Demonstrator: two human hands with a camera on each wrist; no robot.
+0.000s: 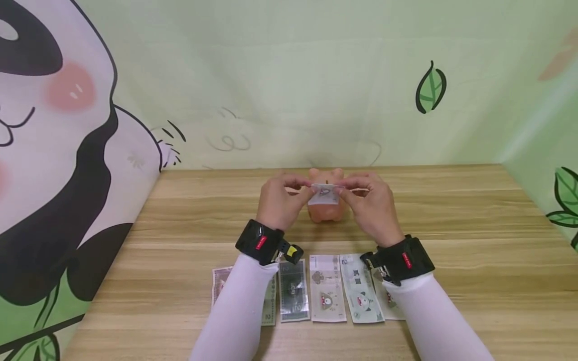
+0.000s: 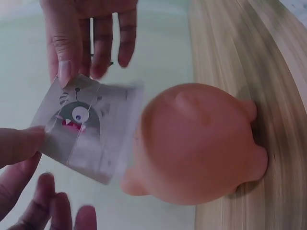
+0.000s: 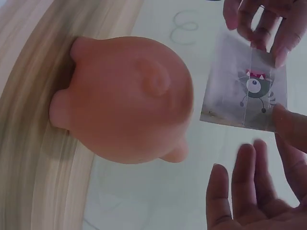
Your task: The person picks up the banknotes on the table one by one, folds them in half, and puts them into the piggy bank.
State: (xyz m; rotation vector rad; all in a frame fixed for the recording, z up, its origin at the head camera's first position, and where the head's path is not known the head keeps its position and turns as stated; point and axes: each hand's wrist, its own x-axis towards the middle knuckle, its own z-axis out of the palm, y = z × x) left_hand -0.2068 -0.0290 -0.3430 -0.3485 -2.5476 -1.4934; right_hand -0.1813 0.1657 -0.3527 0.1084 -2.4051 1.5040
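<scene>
Both hands pinch a folded play banknote [image 1: 323, 194] between thumb and fingers, the left hand [image 1: 281, 203] at one side edge and the right hand [image 1: 374, 208] at the other. A one-eyed cartoon monster shows on the banknote [image 2: 79, 120] in the left wrist view, and crease lines cross it. Just behind and below the note stands a peach-orange piggy bank [image 1: 326, 214], upright on the table. Its rounded rear, with a curled tail, faces the hands in the right wrist view [image 3: 129, 105]. From the head, the note covers part of its back.
A row of several play banknotes lies flat nearer the person, among them a dark one [image 1: 294, 291], a pinkish one [image 1: 328, 288] and a greenish one [image 1: 361, 288]. The forearms partly cover the outer ones. Behind the wooden table [image 1: 474, 240] hangs a printed green backdrop [image 1: 293, 85].
</scene>
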